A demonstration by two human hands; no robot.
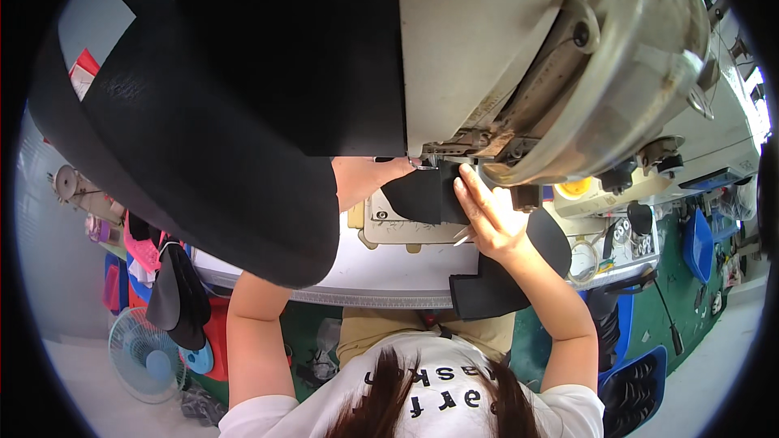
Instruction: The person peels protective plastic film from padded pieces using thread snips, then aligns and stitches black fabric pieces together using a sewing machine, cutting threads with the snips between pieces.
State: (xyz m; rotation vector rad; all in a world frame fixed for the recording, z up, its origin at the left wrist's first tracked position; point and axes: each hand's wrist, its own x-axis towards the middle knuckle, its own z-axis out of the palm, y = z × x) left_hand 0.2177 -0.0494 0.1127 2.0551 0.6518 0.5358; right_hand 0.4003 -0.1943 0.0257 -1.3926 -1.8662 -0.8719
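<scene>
A black flat fabric piece (415, 195) lies under the needle area (430, 161) of a beige sewing machine (479, 40). My left hand (361, 182) is at this piece's left edge, one finger stretched toward the needle; a large black panel (268, 203) hides part of the hand. My right hand (493, 219) lies on the piece's right side, index and middle fingers extended flat. Small pale pointed tips show beneath its palm, too small to name. Another black piece (487, 288) hangs over the table's front edge under my right forearm.
The white table (389, 276) has a ruled front edge. Thread spools and tools stand on its right part (621, 243). A fan (150, 357) and hanging black pieces (178, 292) are at left. Blue crates (633, 393) stand on the green floor at right.
</scene>
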